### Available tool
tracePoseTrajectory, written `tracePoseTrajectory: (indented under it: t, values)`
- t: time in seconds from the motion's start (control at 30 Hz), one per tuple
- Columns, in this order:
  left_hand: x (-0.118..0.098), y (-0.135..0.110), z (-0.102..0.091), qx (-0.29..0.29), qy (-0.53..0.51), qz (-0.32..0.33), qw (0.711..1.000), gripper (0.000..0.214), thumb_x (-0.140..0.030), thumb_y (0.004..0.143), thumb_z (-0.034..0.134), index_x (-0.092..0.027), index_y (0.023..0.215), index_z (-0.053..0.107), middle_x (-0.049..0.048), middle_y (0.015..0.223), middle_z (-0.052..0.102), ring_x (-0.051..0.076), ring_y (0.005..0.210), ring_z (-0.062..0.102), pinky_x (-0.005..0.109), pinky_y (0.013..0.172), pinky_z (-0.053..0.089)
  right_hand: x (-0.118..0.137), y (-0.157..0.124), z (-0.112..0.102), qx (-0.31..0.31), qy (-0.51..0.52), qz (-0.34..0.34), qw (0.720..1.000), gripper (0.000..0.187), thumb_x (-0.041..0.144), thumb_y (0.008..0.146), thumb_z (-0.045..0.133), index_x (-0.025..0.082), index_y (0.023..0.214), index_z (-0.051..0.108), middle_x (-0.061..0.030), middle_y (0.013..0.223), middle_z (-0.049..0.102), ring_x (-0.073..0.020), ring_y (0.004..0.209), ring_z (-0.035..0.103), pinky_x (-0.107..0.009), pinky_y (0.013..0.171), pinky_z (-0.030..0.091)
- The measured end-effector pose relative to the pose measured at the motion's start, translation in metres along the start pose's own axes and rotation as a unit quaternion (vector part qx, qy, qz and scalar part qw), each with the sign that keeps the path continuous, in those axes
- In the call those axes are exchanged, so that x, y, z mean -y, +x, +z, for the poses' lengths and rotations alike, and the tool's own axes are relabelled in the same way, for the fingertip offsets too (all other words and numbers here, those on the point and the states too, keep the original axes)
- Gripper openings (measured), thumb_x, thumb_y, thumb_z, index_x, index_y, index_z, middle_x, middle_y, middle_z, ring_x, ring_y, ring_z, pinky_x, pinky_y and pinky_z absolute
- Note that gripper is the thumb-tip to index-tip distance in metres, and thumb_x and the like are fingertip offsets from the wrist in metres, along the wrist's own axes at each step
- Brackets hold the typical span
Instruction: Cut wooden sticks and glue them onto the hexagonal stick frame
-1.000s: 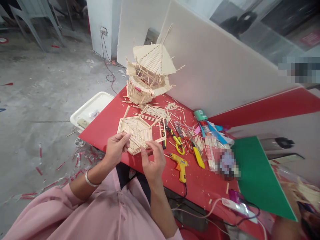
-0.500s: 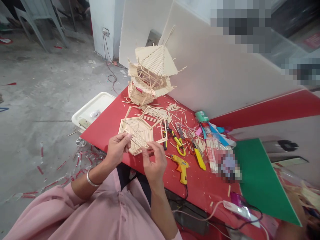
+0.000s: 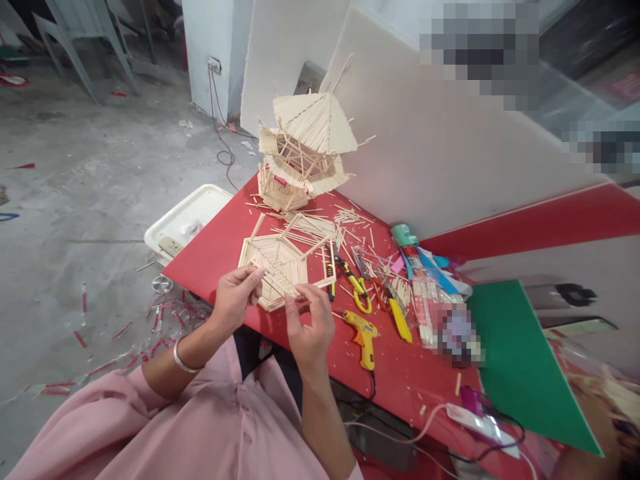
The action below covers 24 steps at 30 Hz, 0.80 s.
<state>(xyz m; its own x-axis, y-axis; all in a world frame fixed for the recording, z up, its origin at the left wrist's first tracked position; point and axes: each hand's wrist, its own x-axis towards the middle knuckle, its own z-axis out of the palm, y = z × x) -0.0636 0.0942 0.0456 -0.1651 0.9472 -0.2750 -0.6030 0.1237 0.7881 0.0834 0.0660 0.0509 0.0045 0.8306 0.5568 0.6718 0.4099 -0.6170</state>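
A thin wooden stick (image 3: 273,281) spans the gap between my two hands, over a flat many-sided stick panel (image 3: 280,253) on the red table. My left hand (image 3: 236,293) pinches one end between thumb and fingers. At the other end, the thumb and fingers of my right hand (image 3: 311,321) close on the stick. Upright sticks and a frame stand at the panel's edges; my fingers cover part of its near side. Behind it stands a tiered stick model (image 3: 313,133) with a sloped roof.
Loose sticks (image 3: 315,227) lie beyond the panel. To the right are yellow-handled pliers (image 3: 357,287), a yellow glue gun (image 3: 366,337), a yellow cutter (image 3: 400,320) and a green board (image 3: 530,360). A white tray (image 3: 155,230) sits past the table's left edge.
Both hands keep nearly the same pose on the stick. The whole view has shifted very slightly; the panel, model and tools stay in place.
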Motion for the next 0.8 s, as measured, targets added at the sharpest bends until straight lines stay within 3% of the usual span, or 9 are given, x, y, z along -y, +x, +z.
tracePoseTrajectory:
  t: [0.23,0.43,0.7,0.8]
  values:
    - [0.002,-0.003,-0.015,-0.003,0.02,0.043,0.999,0.028,-0.042,0.075,0.074,-0.015,0.073,0.071,-0.0027,0.047,0.054,0.007,0.036,0.045,0.02,0.037,0.033,0.002,0.001,0.0,0.0,-0.003,0.002,1.0,0.017,0.026,0.093,0.062,0.02,0.108,0.064,-0.0095,0.106,0.065,-0.0167,0.089,0.065,-0.03,0.07,0.059]
    - [-0.003,-0.001,-0.032,-0.023,0.016,0.057,0.998,0.016,-0.031,0.069,0.069,-0.015,0.07,0.071,-0.001,0.049,0.057,0.008,0.039,0.047,0.021,0.04,0.034,0.001,0.001,0.0,-0.001,-0.001,0.003,1.0,0.018,0.027,0.093,0.062,0.019,0.108,0.065,-0.0098,0.107,0.065,-0.0153,0.085,0.064,-0.028,0.066,0.058]
    - [-0.007,0.005,-0.039,-0.072,0.069,0.076,0.992,0.016,-0.029,0.069,0.074,-0.016,0.078,0.073,-0.0038,0.05,0.056,0.006,0.041,0.044,0.019,0.042,0.035,0.002,0.0,-0.001,-0.003,-0.008,-0.008,1.0,0.019,0.025,0.092,0.063,0.02,0.11,0.064,-0.0094,0.107,0.065,-0.016,0.088,0.064,-0.03,0.069,0.059]
    - [-0.004,0.006,-0.045,-0.075,0.107,0.102,0.986,0.016,-0.031,0.07,0.077,-0.017,0.07,0.069,-0.0043,0.05,0.054,0.006,0.042,0.043,0.019,0.042,0.034,0.001,-0.001,-0.001,-0.002,-0.007,-0.004,1.0,0.021,0.026,0.092,0.062,0.02,0.112,0.064,-0.0099,0.109,0.065,-0.0156,0.086,0.064,-0.03,0.07,0.059]
